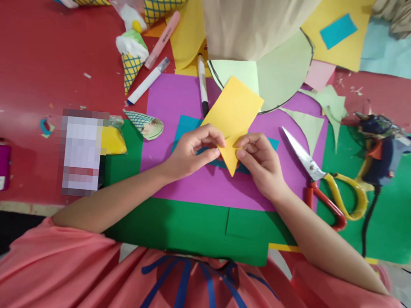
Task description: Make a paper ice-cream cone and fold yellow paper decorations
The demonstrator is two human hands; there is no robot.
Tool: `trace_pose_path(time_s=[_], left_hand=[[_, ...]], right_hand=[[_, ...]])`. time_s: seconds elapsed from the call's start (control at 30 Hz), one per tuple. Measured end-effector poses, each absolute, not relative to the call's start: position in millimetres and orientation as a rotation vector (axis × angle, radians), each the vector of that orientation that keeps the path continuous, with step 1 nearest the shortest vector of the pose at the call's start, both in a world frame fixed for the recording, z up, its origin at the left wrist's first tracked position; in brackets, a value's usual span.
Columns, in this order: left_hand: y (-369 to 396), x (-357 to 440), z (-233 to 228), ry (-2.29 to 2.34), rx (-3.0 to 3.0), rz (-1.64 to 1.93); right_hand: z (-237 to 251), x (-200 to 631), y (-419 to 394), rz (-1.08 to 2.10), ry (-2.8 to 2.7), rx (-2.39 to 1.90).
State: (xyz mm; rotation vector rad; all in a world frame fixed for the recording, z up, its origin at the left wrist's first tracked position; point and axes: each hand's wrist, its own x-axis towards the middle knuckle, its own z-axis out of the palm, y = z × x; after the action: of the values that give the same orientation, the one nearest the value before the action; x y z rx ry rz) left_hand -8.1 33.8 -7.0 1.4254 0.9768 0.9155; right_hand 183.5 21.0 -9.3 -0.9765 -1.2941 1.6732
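Observation:
A strip of yellow paper (pixel 236 104) is held up in front of me, its near end folded to a point. My left hand (pixel 194 150) pinches the left edge of the fold between thumb and fingers. On the opposite edge my right hand (pixel 260 161) grips the same paper in a pinch. Beneath the hands lies a blue paper piece (pixel 184 128), partly hidden, on a purple sheet (pixel 202 189). To the right of my right hand rest large scissors (pixel 312 168) with red and yellow handles, their blades pointing away to the left.
A glue gun (pixel 383 157) with a black cord lies at right on a green sheet (pixel 191 229). Paper cones (pixel 130 63), a pink marker (pixel 163 40) and a white marker (pixel 147 82) lie at upper left. Pale green paper (pixel 286 75) and scraps (pixel 330 105) are beyond the hands.

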Motion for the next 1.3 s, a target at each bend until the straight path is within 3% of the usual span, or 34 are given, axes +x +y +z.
trace_pose_path(time_s=[0.37, 0.8, 1.3], left_hand=[[35.0, -8.0, -7.8, 0.996, 1.483, 0.966], [36.5, -7.6, -13.8, 0.944, 1.467, 1.113], [30.5, -4.2, -14.7, 0.932, 1.557, 1.063]], right_hand=[[-8.9, 186.8, 18.8, 1.603, -1.406, -1.026], [-16.2, 188.8, 19.5, 1.617, -1.359, -0.793], [-12.8, 180.1, 20.1, 1.557, -1.178, -1.063]])
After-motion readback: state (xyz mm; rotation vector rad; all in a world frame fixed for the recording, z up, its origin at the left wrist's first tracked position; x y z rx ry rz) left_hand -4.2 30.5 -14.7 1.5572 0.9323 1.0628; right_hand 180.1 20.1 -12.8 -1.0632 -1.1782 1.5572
